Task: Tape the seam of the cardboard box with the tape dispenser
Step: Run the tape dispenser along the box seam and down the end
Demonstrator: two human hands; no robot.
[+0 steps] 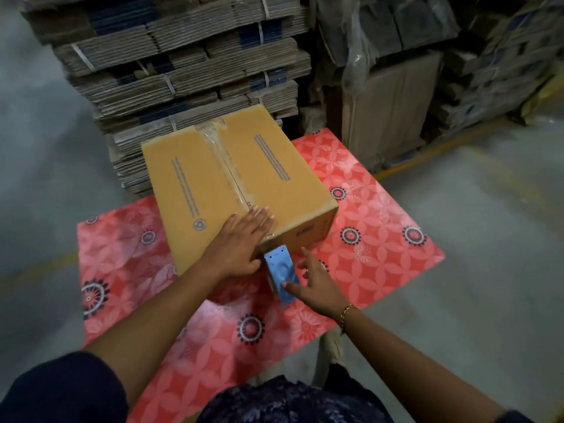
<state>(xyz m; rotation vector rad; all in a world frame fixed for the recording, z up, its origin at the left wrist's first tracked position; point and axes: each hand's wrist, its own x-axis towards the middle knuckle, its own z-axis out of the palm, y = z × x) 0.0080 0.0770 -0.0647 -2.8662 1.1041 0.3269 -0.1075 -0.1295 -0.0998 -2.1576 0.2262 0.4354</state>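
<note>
Cardboard box (232, 181) closed, on red floral table cover (381, 215); clear tape (224, 160) runs along its top seam. Blue tape dispenser (281, 274) against the near side — right hand (317, 280) beside it, fingers spread, thumb touching. Left hand (241, 244) flat on the near top edge, fingers together.

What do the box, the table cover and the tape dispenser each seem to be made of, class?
Cardboard box: tan corrugated board, matte, with printed blue marks. Table cover: probably glossy plastic sheeting; the red floral print catches the light. Tape dispenser: blue body, likely plastic or painted metal; too blurred to tell. Seam tape: clear shiny film.
</note>
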